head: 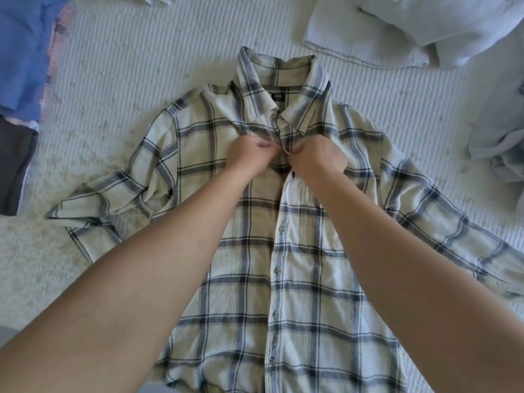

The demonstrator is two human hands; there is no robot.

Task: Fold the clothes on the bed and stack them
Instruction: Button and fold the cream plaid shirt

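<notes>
Placket: pinched below the collar of the plaid shirt [283,222] by left hand [246,154] and right hand [320,157], fingers curled.
Risk: the fronts may be misaligned if the button is forced.

The plaid shirt [283,251] is soft woven cloth, matt, cream with blue-grey checks and a faint brushed nap; its buttons [277,270] look like dull, greyish plastic. The bedspread [127,80] is white ribbed cloth, matt and rough with fine ridges. The folded pale garments [397,29] look like smooth matt cotton, the blue garment [22,52] smooth matt cloth, the dark grey one [14,165] likewise.
</notes>
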